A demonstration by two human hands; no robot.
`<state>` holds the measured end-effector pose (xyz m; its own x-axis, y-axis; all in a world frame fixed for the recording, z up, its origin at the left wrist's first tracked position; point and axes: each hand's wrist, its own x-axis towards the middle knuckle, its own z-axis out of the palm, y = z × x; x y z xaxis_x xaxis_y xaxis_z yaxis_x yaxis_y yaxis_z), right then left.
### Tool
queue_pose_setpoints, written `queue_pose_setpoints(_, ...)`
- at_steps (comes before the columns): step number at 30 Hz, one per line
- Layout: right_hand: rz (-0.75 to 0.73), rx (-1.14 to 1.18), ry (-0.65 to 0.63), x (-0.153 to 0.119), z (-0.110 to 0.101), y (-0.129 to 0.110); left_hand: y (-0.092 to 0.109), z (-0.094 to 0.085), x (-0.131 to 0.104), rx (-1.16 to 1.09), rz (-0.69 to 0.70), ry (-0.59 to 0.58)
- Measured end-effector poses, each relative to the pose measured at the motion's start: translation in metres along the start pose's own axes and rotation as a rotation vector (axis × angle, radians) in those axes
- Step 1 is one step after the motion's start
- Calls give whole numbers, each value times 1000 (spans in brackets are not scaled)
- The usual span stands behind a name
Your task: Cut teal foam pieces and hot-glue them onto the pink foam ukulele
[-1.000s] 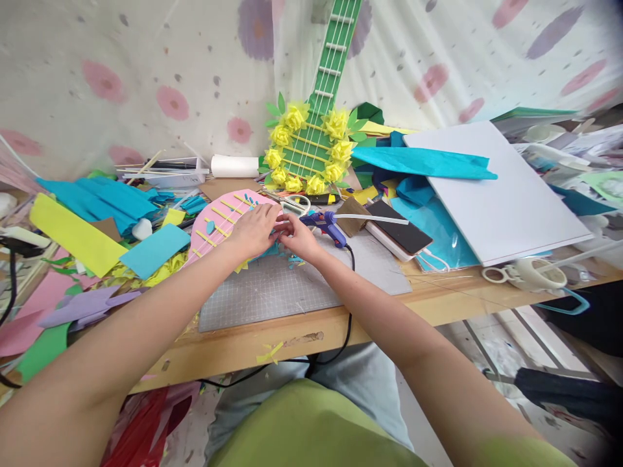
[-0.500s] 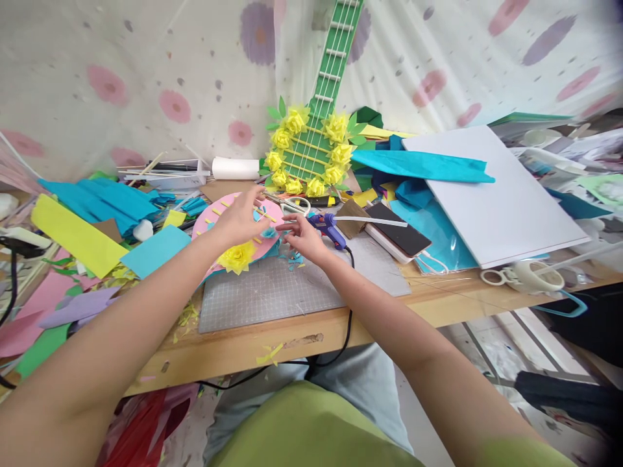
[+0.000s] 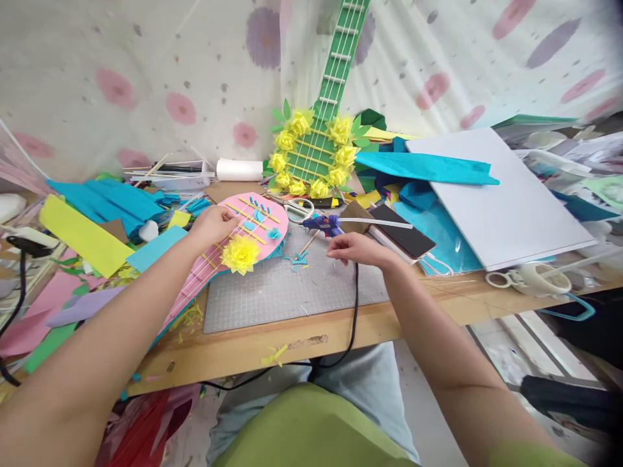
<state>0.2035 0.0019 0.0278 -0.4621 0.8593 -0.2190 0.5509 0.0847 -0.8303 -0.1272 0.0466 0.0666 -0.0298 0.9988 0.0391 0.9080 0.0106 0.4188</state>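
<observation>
Left hand [image 3: 217,227] at the pink guitar [image 3: 246,235], right hand [image 3: 357,250] near the glue gun [image 3: 321,224]

The pink guitar lies left of the middle of the tabletop [image 3: 224,357], its body partly on the cutting mat [image 3: 263,301], its neck slanting toward the near edge under the left forearm. A big yellow flower [image 3: 241,253] and a small blue flower [image 3: 273,233] sit on it. The left hand is over its rim, fingers bent — whether they pinch anything, I can't tell. The right hand hangs palm down over the mat, fingers loosely curled but not closed, just nearer than the glue gun. Blue scraps [image 3: 300,258] lie between the hands, and scissors [image 3: 299,209] sit beyond them. Near the tabletop's far edge, a green guitar [image 3: 311,152] stands upright — ringed with yellow flowers.
</observation>
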Motion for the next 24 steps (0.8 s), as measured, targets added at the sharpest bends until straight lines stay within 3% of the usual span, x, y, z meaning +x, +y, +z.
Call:
queue_pose_setpoints(3,80,-59,69,-10,-19,10,0,8,2,-63,-19,-18)
queue_pose_setpoints(5,95,-130,200,-9,-24,16,4,12,4,-92,-41,-30)
queue_pose_setpoints(10,64,-178,501,14,-12,23,11,22,10,-255,-33,-75)
queue_pose_setpoints(17,-106,7,565,38,10,23,11,28,12,-391,-85,-58)
queue_pose_setpoints(24,109,30,673,40,21,23,17,19,6,-419,-169,-58)
